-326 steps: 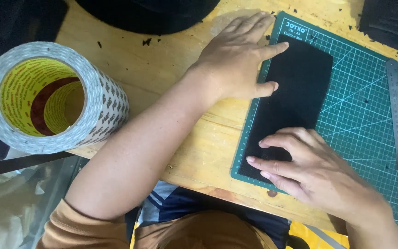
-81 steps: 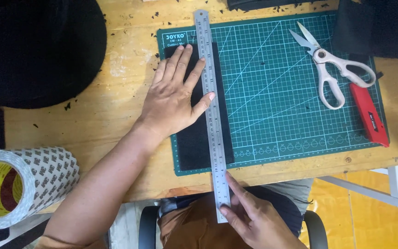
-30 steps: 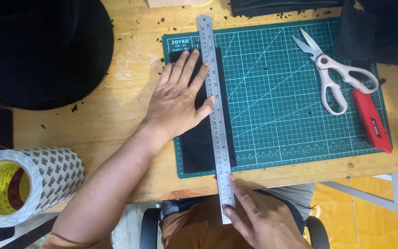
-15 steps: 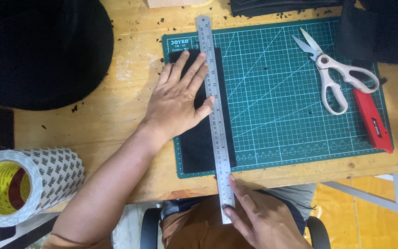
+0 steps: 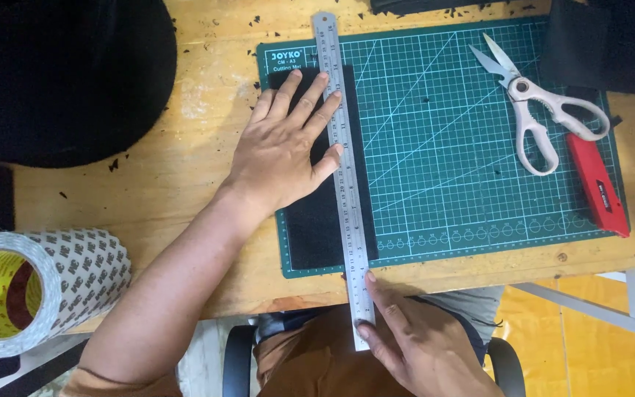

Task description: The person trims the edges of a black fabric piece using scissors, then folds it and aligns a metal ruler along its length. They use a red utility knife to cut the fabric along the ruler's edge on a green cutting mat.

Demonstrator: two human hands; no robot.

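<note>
My left hand (image 5: 284, 154) lies flat, fingers spread, on a black rectangular sheet (image 5: 321, 220) that rests on the left part of a green cutting mat (image 5: 442, 140). Its fingertips touch the left edge of a long steel ruler (image 5: 341, 147), which runs lengthwise over the sheet and sticks out past the table's near edge. My right hand (image 5: 413, 338) pinches the ruler's near end between thumb and fingers, below the table edge.
White-handled scissors (image 5: 534, 110) and a red utility knife (image 5: 598, 187) lie on the mat's right side. A large roll of tape (image 5: 34, 283) stands at the lower left. Black fabric (image 5: 60, 73) covers the upper left; more dark material (image 5: 597, 44) sits at the upper right.
Over the last second almost nothing has moved: both hands and the ruler stay in place. Much earlier, both hands pressed the black sheet with no ruler on it.
</note>
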